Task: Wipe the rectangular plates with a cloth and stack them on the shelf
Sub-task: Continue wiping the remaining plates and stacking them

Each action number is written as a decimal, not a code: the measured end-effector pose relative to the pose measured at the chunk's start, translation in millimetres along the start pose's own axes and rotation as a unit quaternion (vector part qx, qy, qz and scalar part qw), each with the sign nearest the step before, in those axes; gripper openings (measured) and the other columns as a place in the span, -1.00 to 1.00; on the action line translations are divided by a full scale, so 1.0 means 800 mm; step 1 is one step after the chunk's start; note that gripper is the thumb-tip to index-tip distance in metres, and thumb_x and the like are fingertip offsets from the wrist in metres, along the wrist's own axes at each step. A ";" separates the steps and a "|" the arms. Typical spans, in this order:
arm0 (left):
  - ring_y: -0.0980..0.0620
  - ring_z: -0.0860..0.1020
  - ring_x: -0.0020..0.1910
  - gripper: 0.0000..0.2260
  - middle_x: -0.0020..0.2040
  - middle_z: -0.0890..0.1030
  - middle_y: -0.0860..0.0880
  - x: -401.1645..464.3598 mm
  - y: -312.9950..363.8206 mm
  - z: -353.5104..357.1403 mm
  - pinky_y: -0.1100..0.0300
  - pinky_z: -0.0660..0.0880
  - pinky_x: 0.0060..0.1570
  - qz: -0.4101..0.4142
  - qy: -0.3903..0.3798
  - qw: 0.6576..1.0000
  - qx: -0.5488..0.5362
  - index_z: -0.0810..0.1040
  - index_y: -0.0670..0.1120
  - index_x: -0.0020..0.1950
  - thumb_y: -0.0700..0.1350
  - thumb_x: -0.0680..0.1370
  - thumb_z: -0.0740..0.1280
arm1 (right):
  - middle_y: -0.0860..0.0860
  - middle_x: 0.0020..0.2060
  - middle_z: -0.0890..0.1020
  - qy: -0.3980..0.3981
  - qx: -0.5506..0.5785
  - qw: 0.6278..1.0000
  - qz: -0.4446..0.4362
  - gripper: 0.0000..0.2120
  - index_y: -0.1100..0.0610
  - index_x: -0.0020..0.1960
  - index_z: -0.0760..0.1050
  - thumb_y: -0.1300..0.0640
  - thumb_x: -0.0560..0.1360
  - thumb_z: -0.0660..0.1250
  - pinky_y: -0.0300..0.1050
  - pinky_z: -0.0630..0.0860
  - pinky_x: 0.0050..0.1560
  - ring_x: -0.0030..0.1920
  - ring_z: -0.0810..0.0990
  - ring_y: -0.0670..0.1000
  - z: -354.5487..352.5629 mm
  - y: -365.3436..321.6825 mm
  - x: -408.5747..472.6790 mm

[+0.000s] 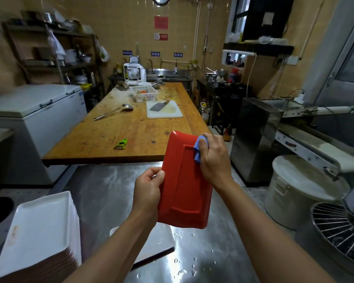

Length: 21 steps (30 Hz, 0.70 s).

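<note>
A red rectangular plate is held up over the steel counter, its underside facing me. My left hand grips its left edge with the thumb on the back. My right hand presses a blue cloth against the plate's upper right corner, fingers curled round the cloth. A tall stack of rectangular plates, white on top with reddish edges, stands at the lower left of the counter. Another plate or tray lies flat beneath my arms, mostly hidden.
Water drops dot the counter near me. Beyond it a long wooden table carries a green peeler, ladle, cutting board with cleaver and a white basket. A chest freezer is left, a lidded white bucket right.
</note>
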<state>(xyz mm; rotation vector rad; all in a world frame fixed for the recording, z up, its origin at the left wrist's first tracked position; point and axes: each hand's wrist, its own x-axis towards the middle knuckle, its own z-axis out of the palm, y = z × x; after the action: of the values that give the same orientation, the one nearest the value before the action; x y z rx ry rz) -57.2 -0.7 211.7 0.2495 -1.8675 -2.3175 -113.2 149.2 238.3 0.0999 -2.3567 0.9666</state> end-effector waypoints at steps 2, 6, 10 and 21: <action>-0.08 0.54 -0.30 -0.80 -0.28 0.60 -0.16 -0.002 0.004 0.001 0.03 0.53 -0.17 -0.013 0.005 1.000 -0.024 0.54 -0.14 -0.19 -0.25 0.59 0.20 | 0.10 0.19 0.41 -0.004 0.042 0.998 0.042 -0.62 0.15 0.32 0.40 -0.03 0.63 0.04 -0.31 0.23 -0.06 0.08 0.41 -0.05 -0.004 -0.001 0.003; -0.07 0.53 -0.30 -0.79 -0.30 0.58 -0.14 0.003 0.006 0.003 0.01 0.52 -0.14 -0.042 0.019 0.996 -0.074 0.52 -0.14 -0.20 -0.26 0.60 0.18 | 0.12 0.31 0.32 -0.003 0.045 0.997 0.056 -0.56 0.15 0.45 0.26 0.00 0.62 0.09 -0.42 0.16 -0.11 0.20 0.42 0.03 -0.002 -0.011 0.001; -0.03 0.53 -0.34 -0.80 -0.35 0.58 -0.09 0.018 0.003 0.009 0.03 0.53 -0.14 -0.071 0.040 0.987 -0.142 0.50 -0.13 -0.19 -0.25 0.60 0.19 | 0.12 0.35 0.31 -0.034 0.037 0.996 0.074 -0.44 0.05 0.54 0.01 -0.02 0.61 0.11 -0.28 0.23 -0.03 0.24 0.41 0.07 0.005 -0.016 -0.020; -0.01 0.55 -0.26 -0.82 -0.23 0.57 -0.08 0.056 0.021 0.029 -0.01 0.52 -0.11 -0.102 0.110 0.952 -0.267 0.47 -0.09 -0.19 -0.23 0.60 0.20 | 0.08 0.01 0.61 0.031 0.340 0.910 0.236 -0.55 0.11 0.30 0.42 0.17 0.44 0.42 -0.14 0.57 -0.08 -0.07 0.63 0.02 0.004 -0.009 -0.057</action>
<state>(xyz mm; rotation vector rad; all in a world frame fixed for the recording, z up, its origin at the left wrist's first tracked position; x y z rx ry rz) -105.6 7.9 231.8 0.6179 -1.1041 -2.6876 -75.2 134.9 216.5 -0.2433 -1.9100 1.9648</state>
